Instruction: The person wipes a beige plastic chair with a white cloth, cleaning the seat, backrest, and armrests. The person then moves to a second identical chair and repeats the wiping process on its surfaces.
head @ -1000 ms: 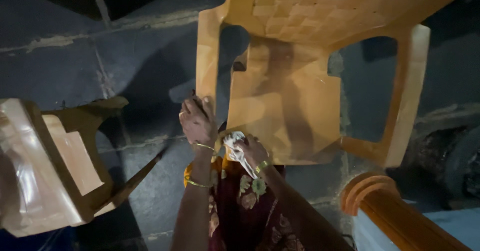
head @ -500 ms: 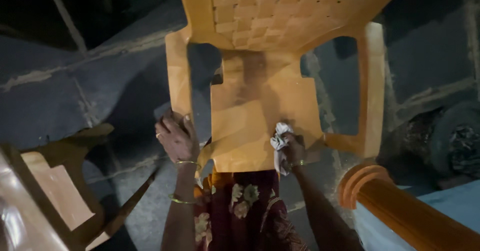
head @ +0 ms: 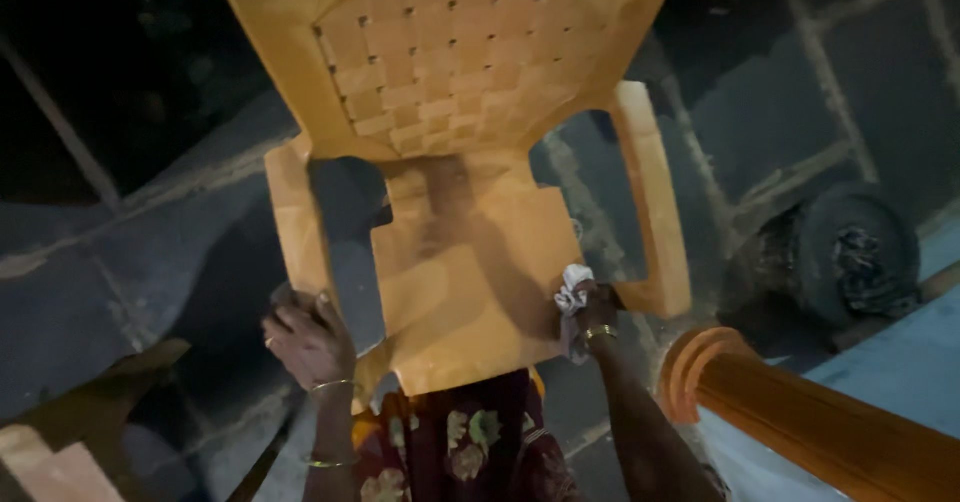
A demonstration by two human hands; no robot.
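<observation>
orange plastic chair [head: 470, 262] centre, on grey floor [head: 120, 282] | left hand [head: 308, 342] grip grasping chair's near-left armrest | right hand [head: 592, 312] grip clenched round white cloth [head: 572, 290] at seat's right edge

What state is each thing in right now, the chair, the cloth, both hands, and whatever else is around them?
Orange plastic chair: upright, dusty dark streak down its seat.
White cloth: crumpled, pressed on the seat's front right corner.
Right hand: closed on the cloth.
Left hand: gripping the front of the chair's left armrest.
Second chair: partly in view at lower left.
Orange pillar: lower right, apart from the chair.
</observation>
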